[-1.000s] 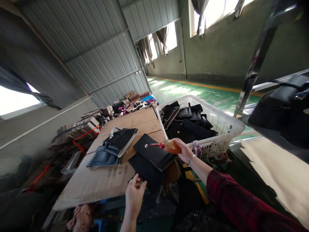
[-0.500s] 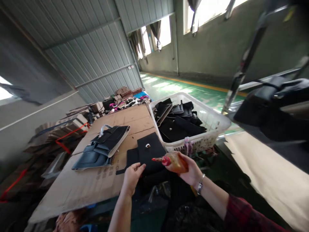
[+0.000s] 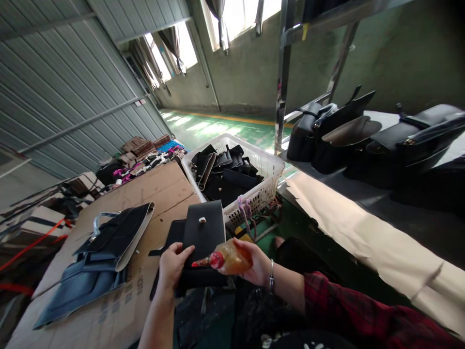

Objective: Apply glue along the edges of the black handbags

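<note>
A: Camera mounting?
B: Single unit, worn on the head, facing forward and downward.
A: Range?
B: Bare left hand (image 3: pixel 172 265) and bare right hand (image 3: pixel 258 264) close; white plastic lattice basket (image 3: pixel 267 188) farther; grey ribbed metal panelling (image 3: pixel 72 82) distant, upper left.

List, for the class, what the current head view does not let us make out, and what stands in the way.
All in the head view:
Back end of the bottle: covered by the right grip.
Whether the left grip pinches the black panel: some fingers are hidden behind the hand.
Lower pieces in the white basket: buried under others.
Most printing on the cardboard: too blurred.
</note>
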`<move>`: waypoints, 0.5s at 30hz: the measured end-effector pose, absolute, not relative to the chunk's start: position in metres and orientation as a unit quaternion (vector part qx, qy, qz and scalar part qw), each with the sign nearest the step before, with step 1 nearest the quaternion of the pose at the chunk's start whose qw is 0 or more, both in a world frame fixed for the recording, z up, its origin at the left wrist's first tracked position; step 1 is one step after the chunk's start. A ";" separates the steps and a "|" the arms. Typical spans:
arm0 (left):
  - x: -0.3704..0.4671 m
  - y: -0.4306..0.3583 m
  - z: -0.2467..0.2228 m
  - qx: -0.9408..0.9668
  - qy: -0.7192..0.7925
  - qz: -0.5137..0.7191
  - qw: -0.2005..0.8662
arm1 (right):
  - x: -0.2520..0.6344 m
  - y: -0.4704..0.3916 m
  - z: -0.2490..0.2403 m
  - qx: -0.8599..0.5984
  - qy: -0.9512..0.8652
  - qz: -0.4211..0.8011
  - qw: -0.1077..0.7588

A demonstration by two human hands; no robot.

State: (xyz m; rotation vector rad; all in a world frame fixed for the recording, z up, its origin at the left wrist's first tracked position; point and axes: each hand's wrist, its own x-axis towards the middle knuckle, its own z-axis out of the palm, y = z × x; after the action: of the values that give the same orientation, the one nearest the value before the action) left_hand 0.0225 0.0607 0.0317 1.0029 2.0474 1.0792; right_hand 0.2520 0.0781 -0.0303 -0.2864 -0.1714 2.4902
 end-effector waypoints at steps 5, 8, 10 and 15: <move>0.028 0.055 0.042 0.355 0.713 0.436 0.419 | 0.261 0.076 -0.037 -0.140 -0.069 0.935 0.318; 0.025 0.050 0.051 0.297 0.635 0.481 0.526 | 0.281 0.084 -0.036 -0.187 -0.067 0.904 0.379; 0.021 0.048 0.053 0.257 0.617 0.516 0.536 | 0.300 0.094 -0.038 -0.223 -0.083 0.864 0.443; 0.013 0.045 0.044 0.202 0.618 0.529 0.545 | 0.346 0.120 -0.042 -0.349 -0.209 0.729 0.551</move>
State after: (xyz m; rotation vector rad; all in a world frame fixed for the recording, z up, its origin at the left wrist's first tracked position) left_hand 0.0134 0.0451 0.0443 0.4781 1.4660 1.2552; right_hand 0.3464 0.1203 -0.0424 -0.8250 -0.4939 1.7242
